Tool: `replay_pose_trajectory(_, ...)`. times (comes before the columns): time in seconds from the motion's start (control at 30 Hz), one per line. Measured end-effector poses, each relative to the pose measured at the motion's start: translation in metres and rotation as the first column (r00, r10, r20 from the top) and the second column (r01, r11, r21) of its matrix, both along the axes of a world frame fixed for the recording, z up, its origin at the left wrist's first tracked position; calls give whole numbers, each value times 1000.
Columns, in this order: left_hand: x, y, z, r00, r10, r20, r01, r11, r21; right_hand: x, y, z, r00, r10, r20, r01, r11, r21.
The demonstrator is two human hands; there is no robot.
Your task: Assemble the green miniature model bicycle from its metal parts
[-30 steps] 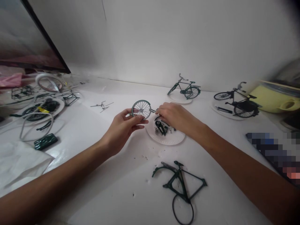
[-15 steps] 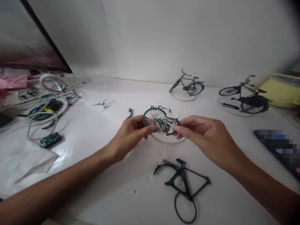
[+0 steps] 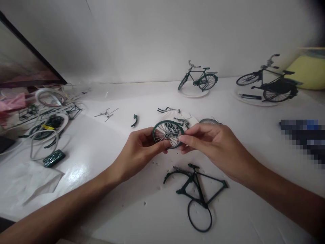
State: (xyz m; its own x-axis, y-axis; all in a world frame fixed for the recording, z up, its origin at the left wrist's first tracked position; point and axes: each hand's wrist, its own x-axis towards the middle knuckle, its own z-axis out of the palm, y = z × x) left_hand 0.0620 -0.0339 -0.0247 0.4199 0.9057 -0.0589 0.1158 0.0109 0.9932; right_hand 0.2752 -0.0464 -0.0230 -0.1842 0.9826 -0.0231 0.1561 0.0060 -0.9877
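My left hand [image 3: 144,145] grips the lower left side of a small spoked wheel [image 3: 167,135] with a green rim, thumb near its hub. At the wheel's right edge, my right hand [image 3: 205,135] has its thumb and fingers pinched on the rim or on a part around it; which one cannot be told. Behind the wheel, a white plate [image 3: 194,119] bears small green and silver parts. Another wheel [image 3: 209,121] lies partly hidden behind my right hand. Nearer to me lies a dark green bicycle frame [image 3: 199,189] with a thin black ring [image 3: 189,217] at its lower end.
Two model bicycles, one green [image 3: 200,79] and one black [image 3: 269,81], stand at the back. A curved green piece [image 3: 135,120] and thin silver parts [image 3: 108,114] lie left of centre. More parts, cables and a crumpled white sheet [image 3: 33,178] are at the left.
The view has shifted slightly. My right hand has come closer to my left, and its fingers now meet the wheel's right edge. The plate behind shows more, along with another wheel.
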Motion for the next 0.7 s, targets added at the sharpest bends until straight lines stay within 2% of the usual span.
replay_pose_trajectory(0.3,0,0,-3,999,21,-30,-18,997,69,4,1,-6,997,26,-73,-33,994,-102)
replay_pose_trajectory(0.5,-2,-1,-2,999,16,-47,-12,997,79,2,0,-3,1000,1,-24,-3,998,-68)
replay_pose_trajectory(0.7,-4,1,-3,996,-14,-84,23,993,114,1,0,-1,999,39,-16,-39,998,-41)
